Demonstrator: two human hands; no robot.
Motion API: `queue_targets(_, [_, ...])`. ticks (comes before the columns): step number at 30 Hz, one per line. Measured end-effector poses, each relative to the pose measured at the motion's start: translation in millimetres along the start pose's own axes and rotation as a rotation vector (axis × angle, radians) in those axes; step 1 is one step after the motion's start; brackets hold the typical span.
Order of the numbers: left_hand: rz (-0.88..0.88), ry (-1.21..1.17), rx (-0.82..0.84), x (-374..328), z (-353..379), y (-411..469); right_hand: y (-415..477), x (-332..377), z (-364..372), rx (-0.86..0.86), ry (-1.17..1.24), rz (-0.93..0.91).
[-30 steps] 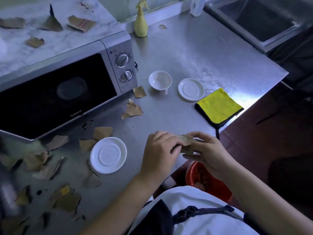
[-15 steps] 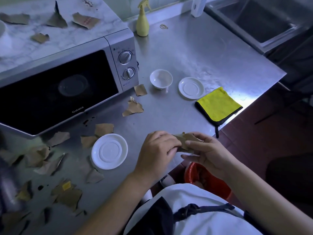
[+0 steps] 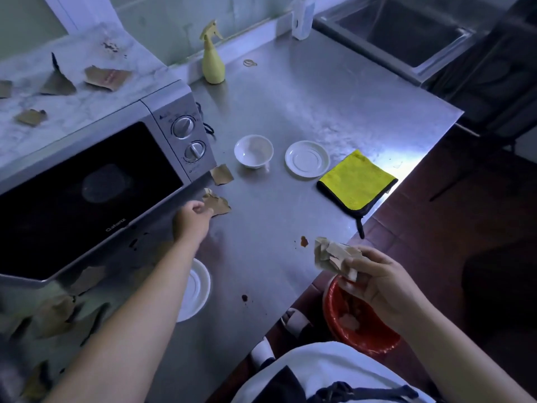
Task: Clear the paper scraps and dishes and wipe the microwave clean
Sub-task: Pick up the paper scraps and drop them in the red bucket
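Observation:
My left hand (image 3: 190,221) reaches out to a brown paper scrap (image 3: 217,203) lying in front of the silver microwave (image 3: 87,184) and pinches its near edge. At the table's front edge, my right hand (image 3: 377,282) grips a crumpled wad of scraps (image 3: 332,254) above a red bin (image 3: 360,324). Another scrap (image 3: 221,174) lies by the microwave's corner. Several scraps lie on the microwave top (image 3: 106,77) and on the table at the front left (image 3: 55,311). A white bowl (image 3: 253,151) and a saucer (image 3: 307,158) stand mid-table. My left arm partly hides a second saucer (image 3: 196,289).
A folded yellow cloth (image 3: 357,180) lies at the table's right edge. A yellow spray bottle (image 3: 213,59) stands by the back wall, near a sink (image 3: 406,30) at the back right. Brown stains (image 3: 304,241) mark the steel table (image 3: 319,97).
My hands have parted. The left hand moved forward to the scrap by the microwave, and the right hand keeps the wad and has shifted right, over the bin.

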State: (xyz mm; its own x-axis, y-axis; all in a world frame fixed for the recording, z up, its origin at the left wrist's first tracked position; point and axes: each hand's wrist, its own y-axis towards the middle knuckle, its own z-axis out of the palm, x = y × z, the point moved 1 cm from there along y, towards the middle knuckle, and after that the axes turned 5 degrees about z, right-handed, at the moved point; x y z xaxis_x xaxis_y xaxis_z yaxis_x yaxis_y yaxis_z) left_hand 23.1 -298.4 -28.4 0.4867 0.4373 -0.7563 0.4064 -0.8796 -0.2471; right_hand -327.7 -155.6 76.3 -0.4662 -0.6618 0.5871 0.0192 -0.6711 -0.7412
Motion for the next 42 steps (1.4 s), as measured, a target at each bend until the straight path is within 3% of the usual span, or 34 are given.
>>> queue_targets(5, [-0.094,0.244,0.034,-3,21,35,-9,-8,-23,-0.063,-0.012,-0.016])
queue_targets(8, [-0.186,0.359,-0.033,-4,34,35,-16,-8,-39,-0.109,0.006,-0.042])
queue_targets(11, [-0.179,0.297,-0.08,3,39,33,-20,-7,-52,-0.152,0.024,-0.046])
queue_targets(17, [-0.088,-0.045,-0.12,2,33,5,-14,-3,-55,-0.14,0.028,-0.008])
queue_targets(23, [0.136,-0.213,-0.058,-37,18,-63,10,11,-30,-0.044,-0.032,0.018])
queue_targets(27, [0.444,-0.085,-0.086,-72,11,-121,28,21,-4,0.058,-0.058,0.045])
queue_targets(29, [0.492,-0.074,-0.112,-83,8,-144,35,28,8,0.132,-0.033,0.068])
queue_targets(32, [0.463,-0.148,-0.09,-91,6,-164,41,38,23,0.238,-0.066,0.077])
queue_targets(35, [0.351,-0.382,0.049,-92,5,-173,44,45,29,0.364,-0.136,0.059])
queue_targets(42, [0.134,-0.622,0.151,-80,-7,-190,39,62,32,0.568,-0.463,-0.047])
